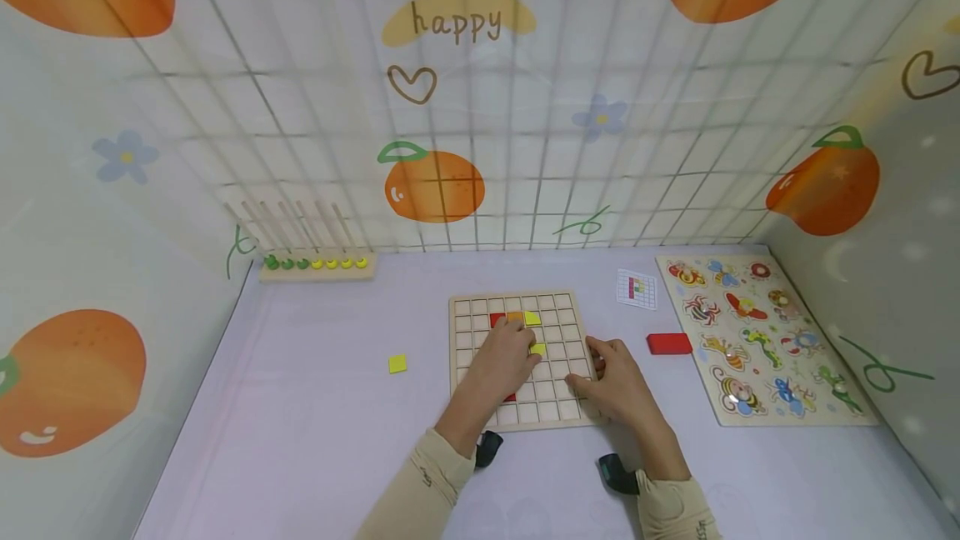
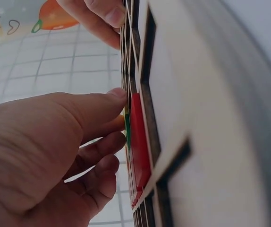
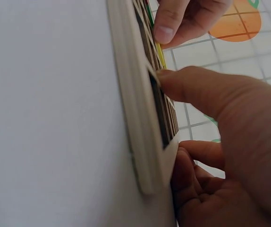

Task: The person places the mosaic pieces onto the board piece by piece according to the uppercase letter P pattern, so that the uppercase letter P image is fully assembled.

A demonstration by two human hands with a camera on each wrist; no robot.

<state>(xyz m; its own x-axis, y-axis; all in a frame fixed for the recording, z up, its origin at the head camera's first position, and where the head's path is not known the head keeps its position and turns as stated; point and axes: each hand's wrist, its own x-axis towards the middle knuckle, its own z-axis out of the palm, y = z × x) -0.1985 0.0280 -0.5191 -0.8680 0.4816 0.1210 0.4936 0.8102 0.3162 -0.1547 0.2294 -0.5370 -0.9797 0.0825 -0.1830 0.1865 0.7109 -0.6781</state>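
A wooden grid board (image 1: 573, 402) lies on the table with red, orange and yellow square tiles in its cells. My left hand (image 1: 501, 357) is over its middle, beside a yellow tile (image 1: 537, 349). In the left wrist view the fingertips touch a green tile (image 2: 128, 128), near a red tile (image 2: 139, 142); whether they pinch or press the green one is unclear. My right hand (image 1: 618, 382) grips the board's right edge, with the thumb on top and the other fingers at the side. Part of the board is hidden beneath my left hand.
One loose yellow tile (image 1: 397, 364) lies left of the board. At right are a small pattern card (image 1: 637, 289), a red block (image 1: 669, 344) and an insect puzzle board (image 1: 723, 357). A bead counting rack (image 1: 318, 272) stands at the back left.
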